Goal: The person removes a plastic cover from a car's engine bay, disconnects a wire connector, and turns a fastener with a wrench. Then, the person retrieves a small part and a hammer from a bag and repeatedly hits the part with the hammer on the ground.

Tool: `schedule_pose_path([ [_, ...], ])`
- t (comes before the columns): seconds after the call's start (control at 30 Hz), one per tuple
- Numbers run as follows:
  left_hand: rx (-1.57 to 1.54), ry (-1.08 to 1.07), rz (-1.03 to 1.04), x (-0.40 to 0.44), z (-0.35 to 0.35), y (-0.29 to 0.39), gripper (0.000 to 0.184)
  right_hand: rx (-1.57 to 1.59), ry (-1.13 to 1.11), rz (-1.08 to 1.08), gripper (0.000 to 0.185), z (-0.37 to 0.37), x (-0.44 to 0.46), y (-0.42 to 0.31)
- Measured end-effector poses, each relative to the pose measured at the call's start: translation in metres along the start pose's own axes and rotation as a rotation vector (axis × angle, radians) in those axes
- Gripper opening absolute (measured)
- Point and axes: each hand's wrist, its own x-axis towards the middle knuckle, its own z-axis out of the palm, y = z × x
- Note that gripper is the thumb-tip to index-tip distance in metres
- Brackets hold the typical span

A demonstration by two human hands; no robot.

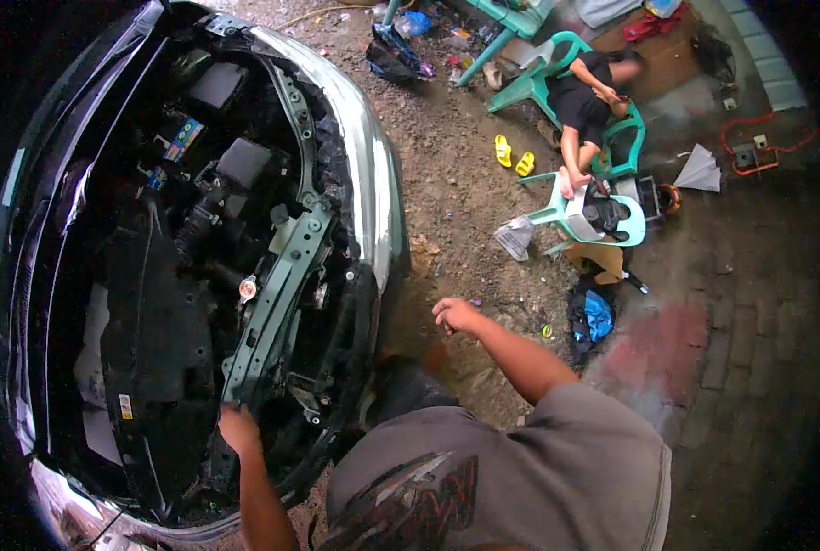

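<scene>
Head: battery (186, 140) in engine bay (286, 275)

You face a smooth, painted metal crossbar (277, 296) beside a matt black plastic cover (157, 358), with rough, gritty ground (456, 197) beyond the glossy bumper (359, 156).

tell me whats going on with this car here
Someone in a grey-brown printed shirt is leaning over the open engine bay of a car with a shiny silver front. Their left hand is at the near end of the long grey-green metal crossbar. Their right hand is over bare ground, fingers partly curled; whether it holds anything small is unclear. Nearby, a person in black clothes lounges with feet up on a pale green plastic chair.
</scene>
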Motion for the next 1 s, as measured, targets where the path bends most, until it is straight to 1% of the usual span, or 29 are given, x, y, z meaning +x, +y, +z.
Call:
schedule_pose_path([
  [0.07, 0.005, -0.026, -0.008, 0.005, 0.007, -0.002, 0.027, -0.016, 0.023, 0.022, 0.026, 0.003, 0.0, -0.005],
  [0.13, 0.029, 0.046, 0.037, 0.006, 0.019, -0.011, 0.026, -0.048, 0.021, 0.057, 0.024, 0.004, -0.001, -0.007],
  [0.17, 0.029, 0.043, 0.029, 0.009, 0.03, -0.015, 0.026, -0.054, 0.016, 0.06, 0.024, 0.003, -0.004, -0.008],
  [0.23, 0.154, 0.081, -0.059, 0.019, 0.052, -0.025, 0.028, 0.005, 0.009, 0.066, 0.025, 0.0, -0.01, -0.007],
  [0.27, 0.417, -0.014, 0.101, 0.026, 0.058, -0.032, 0.031, -0.019, -0.012, 0.048, 0.027, -0.005, -0.009, -0.002],
  [0.3, 0.354, 0.04, -0.047, 0.022, 0.055, -0.018, 0.028, -0.043, 0.017, 0.055, 0.027, -0.005, -0.014, -0.01],
  [0.33, 0.286, 0.102, -0.191, 0.017, 0.051, -0.003, 0.027, 0.012, 0.006, 0.056, 0.025, -0.01, -0.007, -0.001],
  [0.37, 0.532, -0.091, 0.095, 0.029, 0.072, -0.028, 0.025, 0.142, -0.012, 0.099, 0.024, -0.012, -0.012, -0.004],
  [0.4, 0.458, -0.157, -0.005, 0.026, 0.057, -0.015, 0.023, -0.058, 0.047, 0.055, 0.023, -0.009, -0.013, -0.012],
  [0.43, 0.39, -0.215, -0.108, 0.022, 0.04, 0.001, 0.022, 0.037, -0.033, 0.059, 0.022, -0.017, -0.007, -0.001],
  [0.47, -0.028, -0.144, -0.385, 0.022, 0.051, -0.002, 0.026, 0.015, -0.036, 0.07, 0.023, -0.021, 0.0, 0.007],
  [0.5, -0.443, 0.041, -0.63, 0.022, 0.063, -0.005, 0.034, 0.001, -0.015, 0.074, 0.024, -0.023, 0.005, 0.012],
  [0.53, -0.577, 0.126, -0.595, 0.016, 0.063, -0.003, 0.03, -0.035, -0.053, 0.088, 0.024, -0.023, 0.004, 0.016],
  [0.57, -0.713, 0.105, -0.649, 0.013, 0.055, 0.0, 0.027, 0.02, -0.043, 0.102, 0.026, -0.021, 0.002, 0.017],
  [0.6, -0.714, 0.109, -0.673, 0.012, 0.046, 0.001, 0.027, 0.085, -0.029, 0.118, 0.028, -0.023, 0.003, 0.016],
  [0.67, -0.395, 0.153, -0.277, 0.008, 0.035, -0.004, 0.024, 0.075, -0.072, 0.121, 0.031, -0.022, -0.004, 0.007],
  [0.7, -0.397, 0.146, -0.291, 0.01, 0.034, -0.008, 0.024, 0.068, -0.061, 0.109, 0.032, -0.023, -0.005, 0.006],
  [0.77, -0.347, 0.055, -0.121, 0.012, 0.034, -0.017, 0.021, 0.043, -0.056, 0.101, 0.032, -0.023, -0.009, 0.001],
  [0.8, -0.352, 0.058, -0.131, 0.014, 0.036, -0.016, 0.021, 0.021, -0.042, 0.12, 0.031, -0.022, -0.009, -0.004],
  [0.87, -0.263, 0.081, -0.169, 0.01, 0.032, -0.006, 0.018, -0.012, -0.037, 0.145, 0.03, -0.015, -0.009, -0.007],
  [0.93, -0.313, 0.078, -0.154, 0.007, 0.02, -0.01, 0.017, -0.035, -0.038, 0.113, 0.029, -0.01, -0.006, -0.011],
  [0.97, -0.522, -0.049, -0.255, 0.011, 0.017, -0.015, 0.018, -0.04, -0.031, 0.11, 0.029, -0.01, -0.007, -0.016],
  [1.0, -0.728, -0.182, -0.356, 0.015, 0.016, -0.016, 0.018, 0.019, -0.067, 0.105, 0.03, -0.009, -0.007, -0.019],
])
